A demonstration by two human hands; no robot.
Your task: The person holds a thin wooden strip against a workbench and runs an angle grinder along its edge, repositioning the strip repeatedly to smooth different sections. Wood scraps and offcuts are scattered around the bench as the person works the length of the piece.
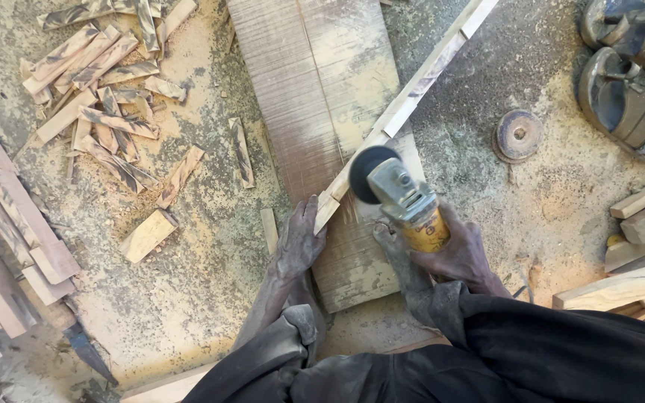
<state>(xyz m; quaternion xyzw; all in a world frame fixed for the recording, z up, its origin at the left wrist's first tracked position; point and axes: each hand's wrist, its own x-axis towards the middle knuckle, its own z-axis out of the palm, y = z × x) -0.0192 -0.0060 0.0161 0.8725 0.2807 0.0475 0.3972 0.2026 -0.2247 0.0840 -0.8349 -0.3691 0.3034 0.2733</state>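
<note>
Right hand (457, 250) wrapped around a yellow-bodied angle grinder (404, 198), its dark disc (371, 173) hiding part of a long wooden strip (404, 104), left hand (298, 242) pressing flat on the strip's near end, strip lying diagonally across a wide plank (315, 112), far end cut off by the top edge, offcut pile (106, 97) upper left, bare sawdust floor (188, 283) between.

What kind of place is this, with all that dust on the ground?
Most likely a small woodworking shop, worked at floor level. The right hand holds an angle grinder against a long wood strip that the left hand steadies, sawdust covers the ground, and cut offcuts lie piled nearby.
</note>
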